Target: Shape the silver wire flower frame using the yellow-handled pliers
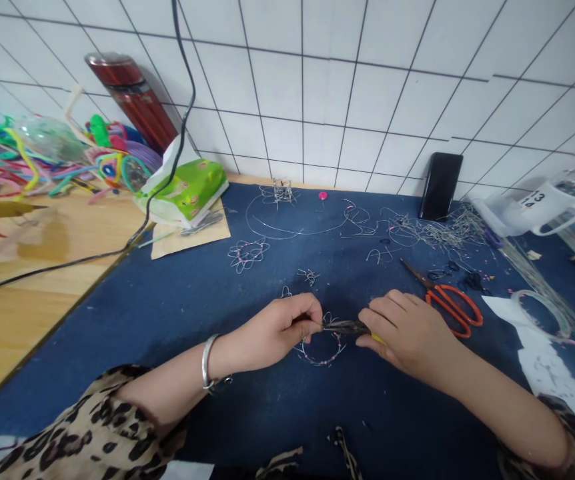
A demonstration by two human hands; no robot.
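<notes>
Near the middle of the dark blue mat, my left hand [287,327] pinches a thin wire between thumb and fingers; most of it is hidden by the fingertips. My right hand [407,330] is wrapped round the pliers [346,327], whose dark jaws point left and meet the left fingertips. Only a bit of their yellow handle shows. Just under both hands is a wire ring with small pink beads [321,363], and I cannot tell whether the pinched wire belongs to it. A small twisted wire piece [309,276] and a looped wire flower shape [248,255] lie beyond my left hand.
Orange-handled scissors [452,308] rest right of my right hand. Tangled wire [435,230], a black phone [440,186] and a white mug [542,210] stand far right. At the left are a green tissue pack [192,190], a red flask [135,100] and a black cable [140,230].
</notes>
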